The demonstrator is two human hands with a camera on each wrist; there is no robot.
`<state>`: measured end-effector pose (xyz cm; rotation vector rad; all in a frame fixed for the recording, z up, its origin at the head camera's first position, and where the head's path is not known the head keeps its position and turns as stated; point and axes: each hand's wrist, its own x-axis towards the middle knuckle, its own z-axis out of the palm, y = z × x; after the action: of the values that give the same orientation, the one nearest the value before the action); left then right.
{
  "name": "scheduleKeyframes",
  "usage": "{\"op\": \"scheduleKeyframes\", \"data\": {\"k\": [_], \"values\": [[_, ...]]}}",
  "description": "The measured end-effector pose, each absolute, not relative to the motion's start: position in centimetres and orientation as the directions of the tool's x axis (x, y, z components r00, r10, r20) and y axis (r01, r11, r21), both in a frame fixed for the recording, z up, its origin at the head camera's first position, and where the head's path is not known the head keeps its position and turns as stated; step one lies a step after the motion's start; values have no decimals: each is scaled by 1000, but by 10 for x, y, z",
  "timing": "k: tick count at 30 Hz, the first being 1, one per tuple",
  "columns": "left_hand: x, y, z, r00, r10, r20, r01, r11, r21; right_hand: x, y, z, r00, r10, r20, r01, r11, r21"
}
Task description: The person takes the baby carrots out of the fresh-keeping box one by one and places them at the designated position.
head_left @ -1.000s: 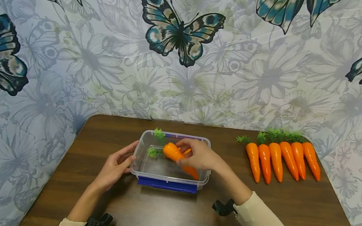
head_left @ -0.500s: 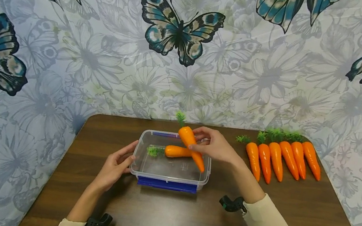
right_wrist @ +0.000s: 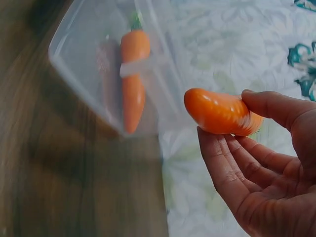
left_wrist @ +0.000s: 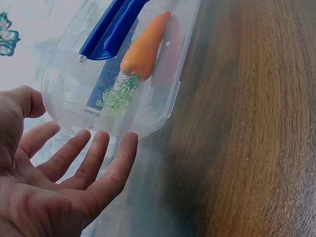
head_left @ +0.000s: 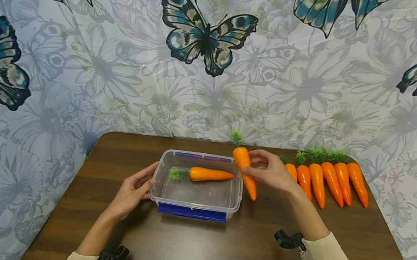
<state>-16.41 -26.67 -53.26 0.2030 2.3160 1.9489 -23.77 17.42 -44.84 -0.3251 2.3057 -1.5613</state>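
Observation:
A clear plastic box [head_left: 197, 198] with blue clips stands on the table, and one orange carrot [head_left: 210, 175] with a green top lies inside it. At the box's left end my left hand [head_left: 134, 192] touches the wall, its fingertips spread along the side and the thumb near the rim. My right hand [head_left: 272, 172] pinches a second carrot [head_left: 245, 170] between thumb and fingers, held tilted above the box's right edge with its tip pointing down. In the right wrist view this held carrot [right_wrist: 217, 111] points toward the camera; its leafy top is mostly hidden.
Several carrots [head_left: 333, 183] lie side by side in a row at the table's back right, partly behind my right hand. A patterned butterfly cloth [head_left: 213, 103] hangs right behind the table's back edge [head_left: 141, 134].
My right hand has lifted the carrot up out of the box and carried it right, past the box's edge. The other carrot stays in the box. My left hand has not moved.

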Motion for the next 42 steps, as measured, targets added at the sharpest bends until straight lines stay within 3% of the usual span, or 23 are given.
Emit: {"op": "scheduleKeyframes", "data": {"k": [11,21,34,42], "values": [[-164,-266,-532,-986,168,1,33,183,983,-231,215,-467,-947,-270,-174,33,457,-889],[-164,-266,-532,-985,171,2,34,182,983,-227,239,-487,-972,-163,-171,24,652,-758],[-163,-266,-531,-985,175,0,31,173,985,-223,245,-499,-984,-85,-157,36,767,-641],[-162,-265,-530,-987,161,-8,22,184,983,-220,240,-507,-996,-52,-67,-10,852,-523]]}}
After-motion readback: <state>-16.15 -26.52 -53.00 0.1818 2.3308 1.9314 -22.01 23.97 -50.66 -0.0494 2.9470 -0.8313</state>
